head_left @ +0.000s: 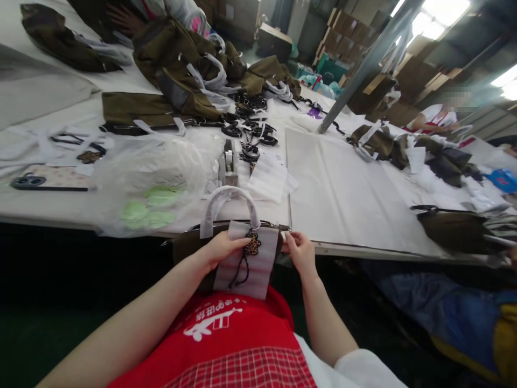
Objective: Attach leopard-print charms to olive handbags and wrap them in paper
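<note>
An olive-brown handbag (188,247) is held upright against the table's front edge, close to my red apron. Its handle (230,193) is wrapped in white padding, and a zipper runs along the top. A thin white foam sheet (258,275) hangs over the front, with a leopard-print charm (253,245) and its dark cord lying on it. My left hand (220,249) is closed, its thumb pressing the charm against the sheet. My right hand (299,250) pinches at the bag's right end, near the zipper end; what lies between its fingertips is too small to name.
Left on the table are a clear plastic bag (153,161) with light-green pieces, a phone (52,180) and another charm (89,156). Olive bags (177,54) and black straps (252,134) are heaped behind. A metal post (351,81) stands at the right. Co-workers are across the table.
</note>
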The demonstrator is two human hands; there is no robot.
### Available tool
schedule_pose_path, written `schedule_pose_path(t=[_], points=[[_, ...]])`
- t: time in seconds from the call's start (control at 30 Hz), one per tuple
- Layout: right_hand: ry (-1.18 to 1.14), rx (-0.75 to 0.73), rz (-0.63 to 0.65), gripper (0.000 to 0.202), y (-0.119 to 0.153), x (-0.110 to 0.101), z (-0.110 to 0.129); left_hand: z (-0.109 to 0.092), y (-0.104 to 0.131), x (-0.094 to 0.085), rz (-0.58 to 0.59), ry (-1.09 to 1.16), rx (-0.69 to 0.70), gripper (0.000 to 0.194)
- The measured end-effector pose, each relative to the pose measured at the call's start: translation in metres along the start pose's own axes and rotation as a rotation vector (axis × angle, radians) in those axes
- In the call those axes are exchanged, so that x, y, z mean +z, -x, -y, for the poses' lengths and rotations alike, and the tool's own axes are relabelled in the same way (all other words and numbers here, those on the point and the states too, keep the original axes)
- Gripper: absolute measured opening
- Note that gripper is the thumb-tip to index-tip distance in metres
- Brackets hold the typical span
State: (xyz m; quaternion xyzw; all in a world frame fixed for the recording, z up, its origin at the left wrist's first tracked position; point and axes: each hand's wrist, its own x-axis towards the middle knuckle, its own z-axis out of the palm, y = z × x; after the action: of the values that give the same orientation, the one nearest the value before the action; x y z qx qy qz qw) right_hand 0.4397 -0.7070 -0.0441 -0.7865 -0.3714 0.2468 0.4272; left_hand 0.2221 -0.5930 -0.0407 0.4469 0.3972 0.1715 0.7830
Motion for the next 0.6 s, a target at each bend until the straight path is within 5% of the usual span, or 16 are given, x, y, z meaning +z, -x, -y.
schedule_pose_path(t=[0.27, 0.6], points=[[0.117, -0.180, -0.023, 0.033, 0.016, 0.011, 0.011, 0.003, 0.002, -0.003, -0.017, 0.057, -0.005, 0.054], [-0.155, -0.049, 0.139, 0.027, 0.000, 0.019, 0.011, 0.004, 0.001, 0.001, -0.094, -0.046, 0.024, 0.060]])
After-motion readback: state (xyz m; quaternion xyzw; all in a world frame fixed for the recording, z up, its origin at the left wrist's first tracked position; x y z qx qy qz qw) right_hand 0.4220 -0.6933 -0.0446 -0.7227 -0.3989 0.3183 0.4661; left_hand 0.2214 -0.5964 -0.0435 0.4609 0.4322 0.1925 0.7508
